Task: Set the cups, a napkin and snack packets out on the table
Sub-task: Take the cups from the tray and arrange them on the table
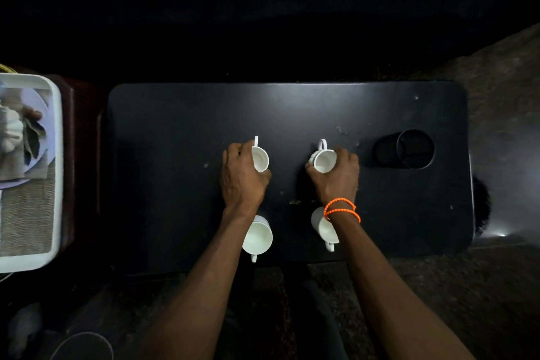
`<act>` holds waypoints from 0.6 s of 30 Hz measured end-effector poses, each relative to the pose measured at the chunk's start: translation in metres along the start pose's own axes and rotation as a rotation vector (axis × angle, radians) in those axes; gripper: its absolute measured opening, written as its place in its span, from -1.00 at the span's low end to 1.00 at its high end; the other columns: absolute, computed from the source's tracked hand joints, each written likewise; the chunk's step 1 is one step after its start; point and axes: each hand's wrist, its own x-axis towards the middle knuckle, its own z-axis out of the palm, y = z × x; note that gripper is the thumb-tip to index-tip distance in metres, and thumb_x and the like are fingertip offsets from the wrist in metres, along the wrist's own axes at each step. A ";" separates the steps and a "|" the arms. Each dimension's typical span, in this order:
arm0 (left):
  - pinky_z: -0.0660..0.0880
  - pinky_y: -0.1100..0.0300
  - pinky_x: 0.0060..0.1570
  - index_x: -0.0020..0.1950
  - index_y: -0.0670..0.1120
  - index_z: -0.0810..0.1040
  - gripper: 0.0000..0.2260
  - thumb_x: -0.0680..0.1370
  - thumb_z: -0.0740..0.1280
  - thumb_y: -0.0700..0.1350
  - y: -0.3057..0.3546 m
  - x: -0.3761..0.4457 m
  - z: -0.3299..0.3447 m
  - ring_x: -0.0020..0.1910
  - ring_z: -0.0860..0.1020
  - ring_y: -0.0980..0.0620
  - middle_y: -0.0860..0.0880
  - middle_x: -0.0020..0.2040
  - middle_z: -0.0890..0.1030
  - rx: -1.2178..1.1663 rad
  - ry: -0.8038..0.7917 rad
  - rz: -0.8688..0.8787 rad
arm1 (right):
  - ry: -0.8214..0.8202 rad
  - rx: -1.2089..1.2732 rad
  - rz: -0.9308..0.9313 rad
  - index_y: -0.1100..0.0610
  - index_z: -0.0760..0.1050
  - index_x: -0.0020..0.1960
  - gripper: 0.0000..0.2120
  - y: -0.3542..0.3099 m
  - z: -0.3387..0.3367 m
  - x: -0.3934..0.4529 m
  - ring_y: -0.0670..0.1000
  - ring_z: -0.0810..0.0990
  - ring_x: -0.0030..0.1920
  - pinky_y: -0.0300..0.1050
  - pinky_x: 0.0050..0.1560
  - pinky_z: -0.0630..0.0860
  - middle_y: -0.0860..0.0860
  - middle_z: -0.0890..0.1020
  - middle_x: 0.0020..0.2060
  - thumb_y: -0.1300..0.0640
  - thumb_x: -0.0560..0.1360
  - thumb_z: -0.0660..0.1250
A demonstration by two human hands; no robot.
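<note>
Several white cups are on the dark table (175, 131). My left hand (241, 178) grips a far cup (260, 158), its handle pointing away from me. My right hand (336, 178), with orange bead bracelets at the wrist, grips another far cup (323, 160), handle also pointing away. Two more cups stand near the front edge: one (257, 238) partly under my left forearm, one (325, 228) partly under my right wrist, both handles toward me. Whether the held cups touch the table I cannot tell.
A black cylindrical holder (415, 149) stands at the table's right. Left of the table, a white tray (57, 155) holds a woven mat, a plate and a folded cloth. A round pale-rimmed object (84, 345) lies on the dim floor at bottom left.
</note>
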 end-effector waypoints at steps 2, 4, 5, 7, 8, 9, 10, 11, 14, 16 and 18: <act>0.53 0.01 0.06 0.33 -0.10 0.58 -0.45 0.35 0.58 -0.15 0.000 -0.001 0.001 0.17 0.52 -0.16 -0.13 0.18 0.55 -0.001 0.005 0.007 | -0.010 -0.021 -0.029 0.20 0.51 0.14 -0.47 0.002 0.001 -0.001 0.21 0.53 0.12 -0.08 0.00 0.43 0.16 0.54 0.11 -0.06 0.33 0.58; 0.55 -0.03 0.11 0.40 -0.09 0.53 -0.37 0.35 0.60 -0.13 0.001 -0.003 0.000 0.21 0.50 -0.15 -0.12 0.24 0.53 -0.002 -0.001 0.013 | -0.029 -0.026 -0.043 0.18 0.50 0.18 -0.41 0.003 -0.001 -0.002 0.20 0.53 0.16 -0.02 0.04 0.50 0.15 0.53 0.16 -0.12 0.32 0.60; 0.55 -0.04 0.15 0.46 -0.09 0.49 -0.30 0.35 0.62 -0.10 0.002 -0.005 -0.001 0.25 0.49 -0.14 -0.12 0.29 0.52 -0.004 -0.007 0.011 | -0.021 -0.017 -0.037 0.16 0.50 0.21 -0.37 0.004 -0.004 -0.003 0.18 0.52 0.19 0.00 0.09 0.52 0.13 0.52 0.18 -0.15 0.30 0.61; 0.53 -0.03 0.23 0.55 -0.10 0.40 -0.21 0.38 0.62 -0.01 0.003 -0.018 -0.003 0.31 0.46 -0.13 -0.12 0.37 0.48 -0.028 0.019 0.001 | 0.054 0.048 -0.037 0.14 0.50 0.28 -0.33 0.006 -0.014 -0.012 0.15 0.50 0.25 -0.01 0.20 0.50 0.11 0.53 0.21 -0.19 0.32 0.59; 0.51 -0.02 0.27 0.56 -0.11 0.38 -0.22 0.42 0.60 0.02 0.003 -0.028 -0.005 0.33 0.45 -0.12 -0.13 0.38 0.47 -0.057 0.048 -0.004 | 0.110 0.078 -0.052 0.15 0.51 0.31 -0.33 0.008 -0.021 -0.020 0.14 0.50 0.27 -0.06 0.25 0.46 0.12 0.54 0.21 -0.18 0.34 0.57; 0.49 -0.03 0.31 0.56 -0.12 0.38 -0.26 0.45 0.57 0.04 0.001 -0.042 -0.006 0.34 0.45 -0.12 -0.13 0.39 0.47 -0.089 0.074 -0.012 | 0.159 0.086 -0.068 0.16 0.52 0.32 -0.34 0.011 -0.027 -0.030 0.13 0.51 0.26 -0.10 0.26 0.44 0.12 0.56 0.20 -0.18 0.37 0.55; 0.48 -0.05 0.33 0.55 -0.13 0.38 -0.29 0.48 0.54 0.05 -0.003 -0.057 -0.007 0.36 0.45 -0.13 -0.13 0.40 0.47 -0.112 0.084 -0.023 | 0.189 0.074 -0.076 0.18 0.53 0.32 -0.35 0.016 -0.033 -0.042 0.13 0.52 0.24 -0.11 0.26 0.43 0.13 0.58 0.19 -0.17 0.38 0.54; 0.48 -0.07 0.35 0.55 -0.13 0.39 -0.30 0.49 0.53 0.07 -0.008 -0.073 -0.008 0.37 0.45 -0.13 -0.13 0.40 0.47 -0.119 0.076 -0.038 | 0.194 0.053 -0.076 0.19 0.55 0.30 -0.36 0.022 -0.038 -0.053 0.13 0.53 0.22 -0.08 0.25 0.44 0.14 0.60 0.17 -0.17 0.37 0.54; 0.48 -0.07 0.36 0.56 -0.10 0.39 -0.25 0.46 0.54 0.14 -0.023 -0.115 -0.006 0.40 0.44 -0.13 -0.12 0.44 0.45 -0.082 -0.004 -0.110 | 0.060 0.001 -0.003 0.16 0.56 0.30 -0.34 0.040 -0.042 -0.087 0.15 0.50 0.26 -0.03 0.30 0.43 0.14 0.59 0.19 -0.17 0.33 0.59; 0.49 -0.05 0.34 0.56 -0.10 0.39 -0.19 0.41 0.58 0.15 -0.030 -0.132 -0.002 0.39 0.44 -0.13 -0.11 0.44 0.45 -0.045 -0.077 -0.127 | -0.034 -0.039 0.037 0.16 0.52 0.35 -0.27 0.048 -0.037 -0.105 0.19 0.47 0.29 0.00 0.33 0.42 0.16 0.54 0.24 -0.13 0.30 0.65; 0.52 -0.04 0.31 0.57 -0.09 0.39 -0.16 0.37 0.62 0.12 -0.034 -0.138 0.002 0.41 0.43 -0.13 -0.11 0.45 0.45 -0.001 -0.147 -0.117 | -0.083 -0.060 0.039 0.17 0.50 0.39 -0.23 0.053 -0.032 -0.115 0.19 0.45 0.31 -0.07 0.32 0.39 0.17 0.51 0.27 -0.08 0.29 0.66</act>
